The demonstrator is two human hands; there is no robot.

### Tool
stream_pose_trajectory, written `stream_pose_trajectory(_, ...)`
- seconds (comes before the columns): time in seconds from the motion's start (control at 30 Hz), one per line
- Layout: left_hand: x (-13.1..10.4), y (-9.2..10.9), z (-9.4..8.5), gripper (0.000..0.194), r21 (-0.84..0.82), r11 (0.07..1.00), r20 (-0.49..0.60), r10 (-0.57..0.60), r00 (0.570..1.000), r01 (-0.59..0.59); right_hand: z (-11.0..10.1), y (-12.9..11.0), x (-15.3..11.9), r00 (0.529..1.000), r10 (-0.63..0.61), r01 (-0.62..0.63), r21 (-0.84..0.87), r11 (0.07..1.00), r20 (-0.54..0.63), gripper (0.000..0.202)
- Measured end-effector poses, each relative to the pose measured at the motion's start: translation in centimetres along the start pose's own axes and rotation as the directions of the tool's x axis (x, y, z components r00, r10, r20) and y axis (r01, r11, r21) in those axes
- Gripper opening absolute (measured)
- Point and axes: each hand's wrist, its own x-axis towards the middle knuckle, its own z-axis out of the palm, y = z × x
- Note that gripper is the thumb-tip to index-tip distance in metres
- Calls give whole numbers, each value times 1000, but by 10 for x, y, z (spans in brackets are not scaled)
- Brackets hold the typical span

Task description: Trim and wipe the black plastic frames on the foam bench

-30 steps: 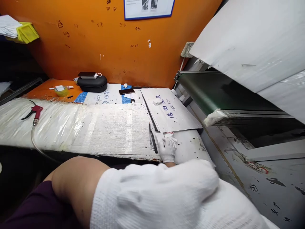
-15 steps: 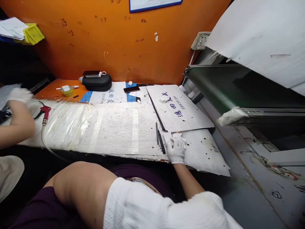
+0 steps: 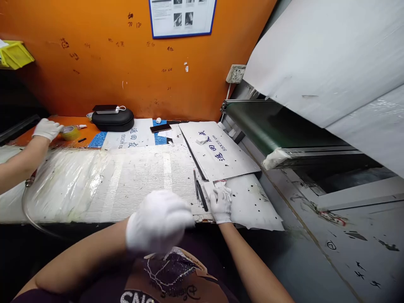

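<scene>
My left hand (image 3: 159, 221), in a white glove, is raised in front of my body near the table's front edge. Motion smears its fingers, and I see nothing in it. My right hand (image 3: 220, 205), also gloved, rests at the front edge with its fingers curled on a crumpled white wad (image 3: 224, 188); cloth or paper, I cannot tell. Just left of it lie a black pen-like tool (image 3: 202, 196) and thinner rods (image 3: 196, 185). Beyond it is a white board (image 3: 217, 151) with blue handwriting, a small white scrap (image 3: 201, 142) on top.
A co-worker's gloved hand (image 3: 47, 128) reaches beside a tape roll (image 3: 70, 133) at the left. Behind the padded work surface (image 3: 139, 176) are a black case (image 3: 112, 120) and a phone (image 3: 160, 128). A green conveyor belt (image 3: 255, 122) stands at the right, with a hose (image 3: 28, 214) at the left.
My left hand has moved from close to the camera out toward the table edge. The co-worker's hand has gone to the tape roll. My right hand stays by the wad; the view has shifted.
</scene>
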Motion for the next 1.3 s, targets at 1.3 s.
stream_pose_trajectory(1.3,-69,-129,79,19,462,549,280,-836,472,697,4,4,0,998,-17,19,-37,999,56,26)
